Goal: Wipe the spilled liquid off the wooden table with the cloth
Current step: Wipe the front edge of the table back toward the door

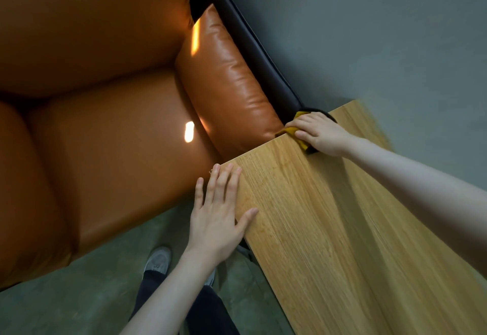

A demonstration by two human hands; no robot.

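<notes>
A light wooden table runs from the lower right up to the middle right. At its far corner lies a yellow cloth with a dark underside, mostly covered by my right hand, which presses down on it with fingers spread and slightly bent. My left hand lies flat with straight fingers on the table's left edge, thumb on the top. A faint damp patch shows on the wood below the cloth.
An orange leather sofa with a cushion stands against the table's far left edge, its black frame beside it. Grey-green floor lies around. My shoe and dark trouser leg show below the left arm.
</notes>
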